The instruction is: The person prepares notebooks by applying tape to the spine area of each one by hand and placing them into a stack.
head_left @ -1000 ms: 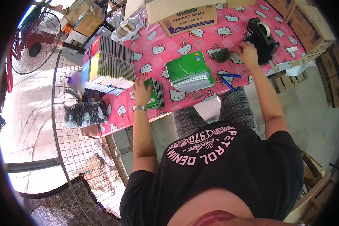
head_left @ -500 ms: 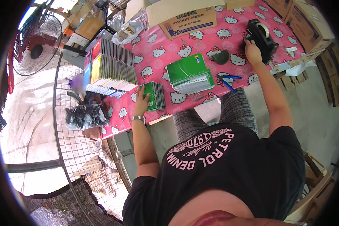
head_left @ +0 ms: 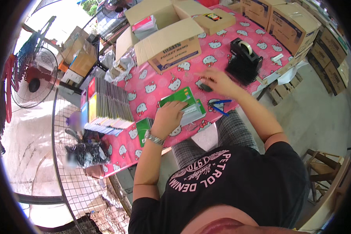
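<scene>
My left hand (head_left: 169,117), with a metal-band watch (head_left: 154,138) at the wrist, lies over the left side of a stack of green spiral notebooks (head_left: 193,113), fingers stretched across the top cover. A smaller pile of green notebooks (head_left: 142,130) lies left of it, partly hidden by my wrist. My right hand (head_left: 221,82) hovers above a small dark rounded object (head_left: 205,87), right of and beyond the stack. Motion smears its fingers, so whether they hold anything is unclear. Blue-handled pliers or cutters (head_left: 221,107) lie right of the stack.
A black tape dispenser (head_left: 245,52) stands at the right beside a dark bristly mass (head_left: 241,71). Rows of upright spiral notebooks (head_left: 109,103) fill the left. At the back sits an opened carton (head_left: 175,52) with notebooks (head_left: 145,26) inside. Closed cartons (head_left: 290,29) stand at the far right.
My left hand has moved right, from the smaller green pile onto the larger stack. My right hand has left the tape dispenser and come left toward the stack. The view has shifted.
</scene>
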`<state>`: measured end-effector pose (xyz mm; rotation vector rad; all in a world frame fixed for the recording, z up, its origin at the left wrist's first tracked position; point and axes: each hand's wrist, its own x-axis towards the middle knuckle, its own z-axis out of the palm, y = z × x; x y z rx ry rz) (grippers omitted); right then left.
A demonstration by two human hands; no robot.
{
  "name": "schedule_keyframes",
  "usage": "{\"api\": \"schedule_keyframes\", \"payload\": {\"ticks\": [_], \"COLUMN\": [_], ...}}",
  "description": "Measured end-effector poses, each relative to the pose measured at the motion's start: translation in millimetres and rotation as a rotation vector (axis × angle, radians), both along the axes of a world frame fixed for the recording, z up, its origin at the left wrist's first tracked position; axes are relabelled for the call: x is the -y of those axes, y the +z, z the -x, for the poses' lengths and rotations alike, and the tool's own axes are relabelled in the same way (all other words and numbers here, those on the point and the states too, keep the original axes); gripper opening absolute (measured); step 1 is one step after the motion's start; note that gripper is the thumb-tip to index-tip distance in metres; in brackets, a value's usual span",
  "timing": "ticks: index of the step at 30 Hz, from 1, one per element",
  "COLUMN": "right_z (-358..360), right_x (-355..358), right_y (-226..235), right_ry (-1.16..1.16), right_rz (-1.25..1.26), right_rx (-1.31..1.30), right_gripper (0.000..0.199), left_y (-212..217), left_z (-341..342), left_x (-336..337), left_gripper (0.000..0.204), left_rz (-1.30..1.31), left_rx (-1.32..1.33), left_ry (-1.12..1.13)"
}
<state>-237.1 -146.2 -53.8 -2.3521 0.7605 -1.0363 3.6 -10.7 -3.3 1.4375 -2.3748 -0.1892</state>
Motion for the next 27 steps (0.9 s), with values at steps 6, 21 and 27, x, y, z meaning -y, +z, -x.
{"api": "schedule_keyframes", "payload": {"ticks": [6,21,27], "right_z": [-39.1,-43.7,-30.6], "right_x": [-39.4,-32.0,-30.8], "right_y": [19.1,16.6,44.0], "right_ry": [0.078,-0.012,0.153], "right_rz": [0.008,0.058,0.089], "right_rx": [0.106,0.137,-0.067], "right_gripper": [0.028,0.026,0.027], "left_y": [16.0,-2.8,-0.5], "left_z": [8.3,22.8,20.4], "left_x": [29.5,33.1,26.6], "left_gripper": [0.024,0.020,0.017], "left_rz": [0.174,0.317,0.264], "left_rx": [0.057,-0.015,-0.059], "left_ry": [0.217,0.153,0.157]}}
